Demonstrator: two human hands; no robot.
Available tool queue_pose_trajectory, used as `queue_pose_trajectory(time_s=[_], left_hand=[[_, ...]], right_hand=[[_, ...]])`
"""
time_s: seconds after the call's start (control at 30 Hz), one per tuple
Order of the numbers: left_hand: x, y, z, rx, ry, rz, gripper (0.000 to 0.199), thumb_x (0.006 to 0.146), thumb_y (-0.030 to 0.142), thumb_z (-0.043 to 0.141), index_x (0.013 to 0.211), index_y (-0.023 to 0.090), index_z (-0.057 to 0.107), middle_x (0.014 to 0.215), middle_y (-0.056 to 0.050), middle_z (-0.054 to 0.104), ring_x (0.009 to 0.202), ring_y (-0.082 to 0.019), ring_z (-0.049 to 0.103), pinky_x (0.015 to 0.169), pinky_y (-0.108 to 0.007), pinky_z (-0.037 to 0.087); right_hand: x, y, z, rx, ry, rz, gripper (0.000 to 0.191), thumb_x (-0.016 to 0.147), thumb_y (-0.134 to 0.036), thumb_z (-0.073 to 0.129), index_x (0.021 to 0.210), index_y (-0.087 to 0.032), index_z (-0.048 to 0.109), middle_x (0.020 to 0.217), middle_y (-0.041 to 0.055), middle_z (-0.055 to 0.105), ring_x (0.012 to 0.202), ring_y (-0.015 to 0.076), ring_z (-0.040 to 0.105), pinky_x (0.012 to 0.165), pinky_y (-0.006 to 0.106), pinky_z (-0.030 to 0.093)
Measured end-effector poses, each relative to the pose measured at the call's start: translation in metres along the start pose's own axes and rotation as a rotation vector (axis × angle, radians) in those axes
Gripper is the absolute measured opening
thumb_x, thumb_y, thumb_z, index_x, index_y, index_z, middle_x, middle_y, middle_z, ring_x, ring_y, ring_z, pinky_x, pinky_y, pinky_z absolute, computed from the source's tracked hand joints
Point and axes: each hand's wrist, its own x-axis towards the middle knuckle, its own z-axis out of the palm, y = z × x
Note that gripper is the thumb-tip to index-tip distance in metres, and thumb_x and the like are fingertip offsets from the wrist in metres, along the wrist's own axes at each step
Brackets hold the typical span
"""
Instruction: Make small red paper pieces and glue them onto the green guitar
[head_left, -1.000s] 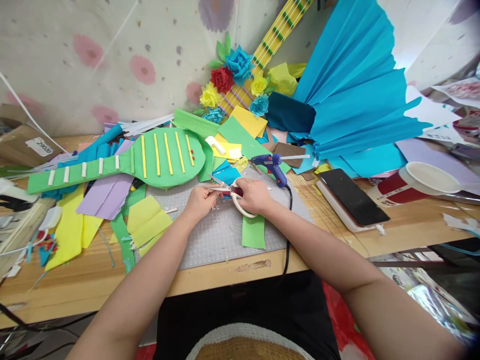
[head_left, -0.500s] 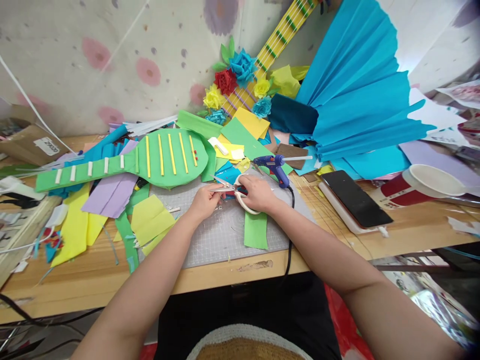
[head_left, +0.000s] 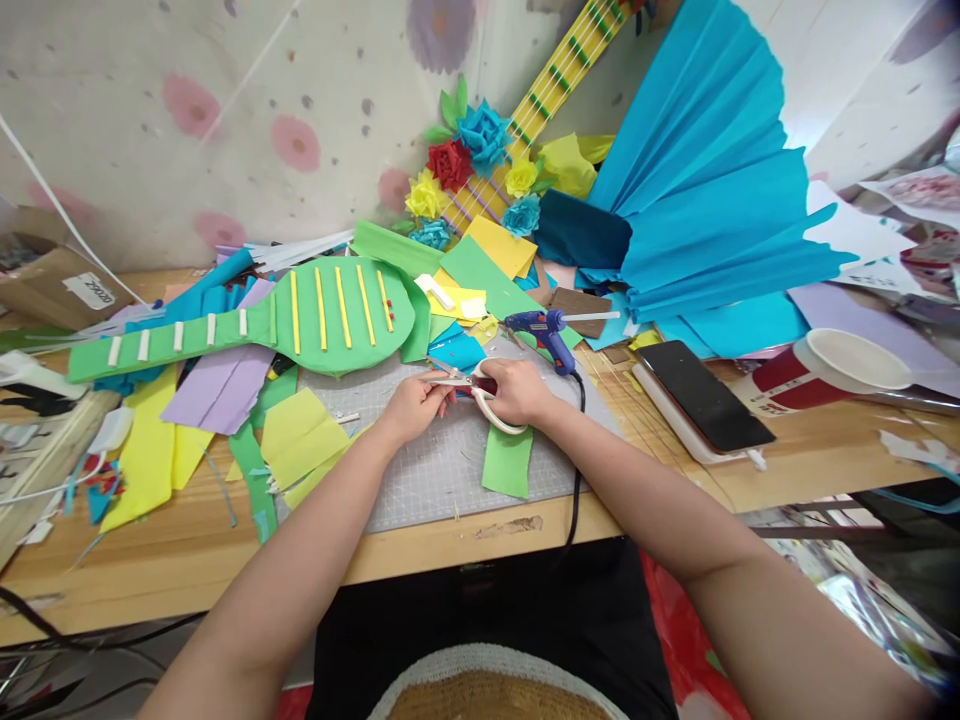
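Observation:
My right hand (head_left: 519,388) grips the white-handled scissors (head_left: 496,414) over the grey cutting mat (head_left: 420,490). The scissor blades point left, towards my left hand (head_left: 414,408). Its thumb and fingers are pinched together right at the blades; whatever they hold is too small to make out. A green paper strip (head_left: 507,462) lies under the scissor handles. Just beyond my hands is a piece of blue paper (head_left: 456,346). The blue glue gun (head_left: 546,336) rests behind my right hand, a white glue stick poking from its back.
A green paper-covered instrument shape (head_left: 345,320) with yellow strips lies at left. Paper flowers (head_left: 486,135) and a yellow instrument neck (head_left: 562,85) lean on the wall beside a blue pleated fan (head_left: 720,180). A phone (head_left: 696,396) and a paper cup (head_left: 825,375) stand right.
The scissor blades, spread apart before, now look closed together. Both hands stay in nearly the same spot. The view has shifted slightly.

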Motion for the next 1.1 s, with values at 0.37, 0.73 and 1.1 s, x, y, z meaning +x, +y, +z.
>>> queue_pose_trajectory(time_s=[0.37,0.73,1.1], left_hand=[[0.001,-0.005,0.005,-0.147,0.117,-0.013,0.020,0.075,0.017,0.049,0.077,0.015,0.068,0.059,0.001,0.062,0.042,-0.007,0.048,0.049,-0.021,0.044],[0.001,0.001,0.001,-0.200,0.028,-0.048,0.015,0.073,0.019,0.051,0.064,0.015,0.061,0.057,0.002,0.056,0.047,-0.007,0.051,0.047,-0.018,0.042],[0.001,0.005,0.003,-0.084,0.175,-0.072,0.018,0.075,0.029,0.057,0.073,0.015,0.068,0.056,-0.001,0.063,0.047,-0.010,0.054,0.045,-0.021,0.040]], right_hand=[[0.005,0.005,0.009,0.069,0.146,-0.121,0.018,0.077,-0.032,0.049,0.086,-0.017,0.054,0.091,0.0090,0.061,0.084,0.0200,0.052,0.068,0.028,0.034],[0.002,0.002,0.005,0.046,0.089,-0.051,0.013,0.073,-0.032,0.051,0.074,-0.019,0.052,0.078,0.0051,0.061,0.071,0.0167,0.052,0.060,0.027,0.028],[0.002,-0.001,0.000,-0.015,0.031,0.046,0.021,0.075,-0.039,0.049,0.075,-0.018,0.056,0.079,0.0055,0.065,0.068,0.0169,0.054,0.055,0.028,0.022]])
